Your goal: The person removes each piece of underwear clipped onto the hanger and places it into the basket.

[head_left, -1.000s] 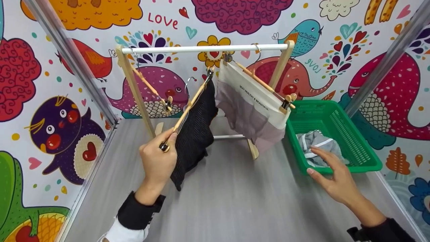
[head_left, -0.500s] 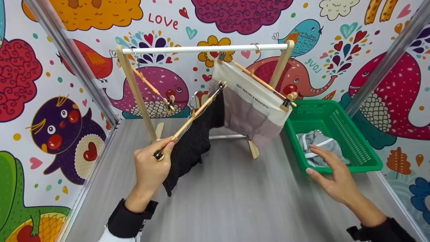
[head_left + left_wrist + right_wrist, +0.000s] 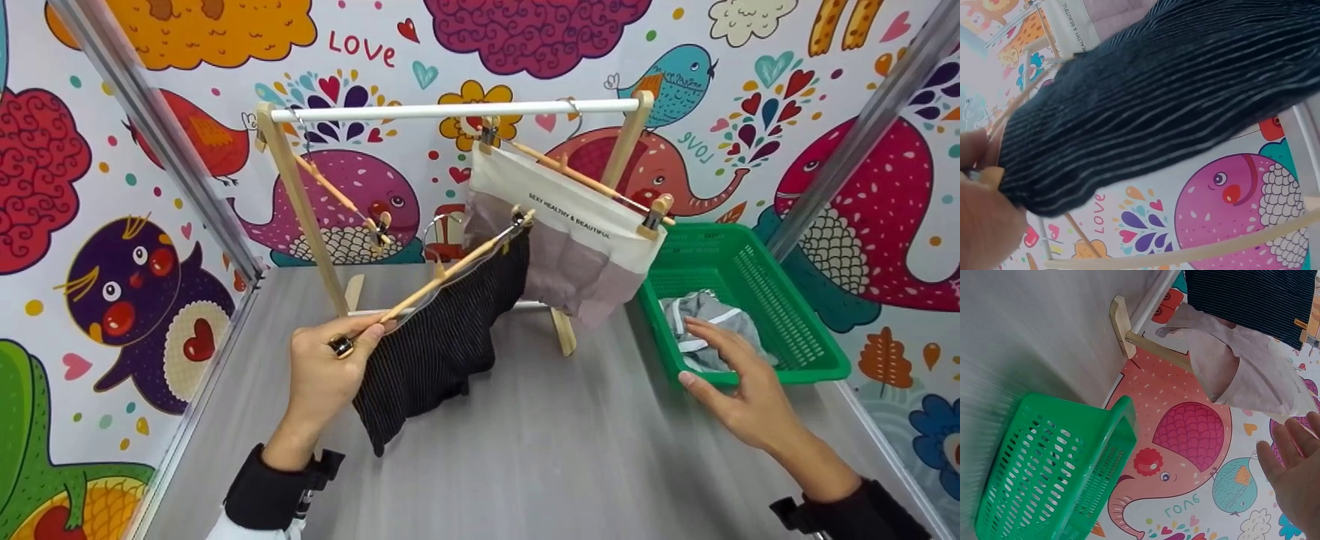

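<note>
My left hand (image 3: 326,371) grips the near end of a wooden clip hanger (image 3: 439,281), beside its clip. Black pinstriped cloth (image 3: 442,337), a garment whose kind I cannot tell, hangs from that hanger in front of the rack. In the left wrist view the striped cloth (image 3: 1157,107) fills much of the picture. My right hand (image 3: 746,394) is held with fingers apart near the green basket's front edge, holding nothing. Its fingers are also seen in the right wrist view, touching nothing. Behind the striped garment, a white and mauve garment (image 3: 577,225) hangs clipped on another hanger.
A wooden rack with a white rail (image 3: 420,112) stands at the back. On its left hangs a bare clip hanger (image 3: 328,185). The green basket (image 3: 832,367) on the right holds crumpled grey cloth (image 3: 724,319) with white stripes. Patterned walls enclose the grey surface (image 3: 540,457).
My left hand has drawn slightly left and down, and the hanger has turned so the striped garment faces me more. The mauve garment has swung a little. The right hand stays nearly still.
</note>
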{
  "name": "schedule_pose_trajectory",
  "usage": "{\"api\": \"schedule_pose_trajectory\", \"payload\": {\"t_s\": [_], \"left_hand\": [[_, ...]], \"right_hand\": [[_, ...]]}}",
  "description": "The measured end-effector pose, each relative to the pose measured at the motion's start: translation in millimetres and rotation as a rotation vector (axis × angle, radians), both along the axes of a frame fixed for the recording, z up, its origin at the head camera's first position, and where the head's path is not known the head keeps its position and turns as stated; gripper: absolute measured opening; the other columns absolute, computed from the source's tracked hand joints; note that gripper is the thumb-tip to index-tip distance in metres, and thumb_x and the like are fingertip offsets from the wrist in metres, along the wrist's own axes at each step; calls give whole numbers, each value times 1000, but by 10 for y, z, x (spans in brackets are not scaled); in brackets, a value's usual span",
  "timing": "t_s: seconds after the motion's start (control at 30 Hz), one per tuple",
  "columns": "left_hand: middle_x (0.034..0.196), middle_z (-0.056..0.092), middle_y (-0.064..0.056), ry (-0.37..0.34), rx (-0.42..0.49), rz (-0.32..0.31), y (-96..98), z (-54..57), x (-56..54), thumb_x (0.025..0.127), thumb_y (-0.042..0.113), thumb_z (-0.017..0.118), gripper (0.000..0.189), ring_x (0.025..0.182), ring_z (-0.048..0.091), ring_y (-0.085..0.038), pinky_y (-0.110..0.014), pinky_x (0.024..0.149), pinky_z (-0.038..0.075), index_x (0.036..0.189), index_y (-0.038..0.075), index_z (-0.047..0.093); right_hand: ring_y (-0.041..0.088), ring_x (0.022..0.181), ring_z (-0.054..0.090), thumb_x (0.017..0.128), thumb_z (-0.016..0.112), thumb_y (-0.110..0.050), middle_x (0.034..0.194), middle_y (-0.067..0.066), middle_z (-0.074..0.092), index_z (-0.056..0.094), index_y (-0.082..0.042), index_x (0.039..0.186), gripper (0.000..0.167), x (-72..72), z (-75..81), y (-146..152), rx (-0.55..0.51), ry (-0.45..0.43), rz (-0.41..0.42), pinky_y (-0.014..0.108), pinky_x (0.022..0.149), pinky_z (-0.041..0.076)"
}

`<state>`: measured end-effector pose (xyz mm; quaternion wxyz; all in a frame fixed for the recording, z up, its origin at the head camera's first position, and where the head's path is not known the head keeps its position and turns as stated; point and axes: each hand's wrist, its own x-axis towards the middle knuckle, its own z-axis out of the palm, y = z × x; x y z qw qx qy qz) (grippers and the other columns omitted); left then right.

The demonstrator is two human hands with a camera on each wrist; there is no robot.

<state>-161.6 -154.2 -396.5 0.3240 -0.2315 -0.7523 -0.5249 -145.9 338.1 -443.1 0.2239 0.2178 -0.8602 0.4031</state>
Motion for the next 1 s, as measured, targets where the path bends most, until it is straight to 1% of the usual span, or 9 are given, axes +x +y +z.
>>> {"api": "schedule_pose_trajectory", "payload": {"t_s": [0.13,0.23,0.33,0.47,0.53,0.6,0.73,0.8,1.0], "left_hand": [[91,79,-14,-42,25,-84,-8,8,-2,86,-17,75,18,85,77,-11,-18,70,59,100,-6,80],[90,79,-15,-77,40,-139,-5,11,1,87,-17,75,18,84,77,-11,-20,71,60,100,-6,80],[87,79,-14,-94,39,-181,4,20,7,87,-16,74,18,83,77,-11,-17,68,58,100,-6,80],[86,79,-13,-99,27,-228,26,38,12,89,-16,73,16,83,77,-12,-16,66,56,99,-6,80],[87,79,-13,-102,19,-251,40,43,14,89,-15,73,13,83,77,-12,-18,68,58,98,-8,79],[87,79,-13,-106,11,-278,56,45,12,89,-15,73,12,83,78,-12,-22,72,61,98,-8,79],[87,79,-14,-104,-13,-326,88,40,1,90,-15,72,14,82,77,-13,-25,72,62,99,-8,79],[87,79,-14,-106,-21,-345,100,34,-7,89,-16,72,15,82,77,-12,-26,72,62,100,-7,79],[86,78,-16,-155,-38,-397,129,11,-36,90,-15,72,14,82,77,-13,-28,72,62,100,-8,79]], "right_hand": [[6,137,48,78,81,12,148,15,59,60,-6,146,73,-10,54,-24,8,17,9,8,103,36],[7,138,48,76,81,15,147,19,59,59,-2,146,75,-26,91,-40,7,48,36,10,106,37],[7,139,48,74,82,15,146,19,59,59,-2,145,77,-40,126,-59,17,73,46,11,108,35],[9,140,48,72,84,13,147,17,60,60,-3,145,78,-49,174,-96,39,87,53,14,112,32],[10,141,48,73,84,12,147,16,60,60,-3,145,78,-44,204,-120,48,83,61,15,113,31],[10,142,47,74,84,11,148,16,59,60,-4,146,78,-38,241,-144,58,76,70,17,115,29],[11,143,45,75,84,10,149,14,59,59,-6,147,78,-39,319,-182,77,81,87,19,117,27],[13,144,45,75,84,9,149,14,59,59,-5,147,77,-51,357,-196,85,93,99,21,118,26],[15,144,45,76,84,4,150,13,58,58,-6,148,77,-88,438,-249,114,113,133,25,121,25]]}}
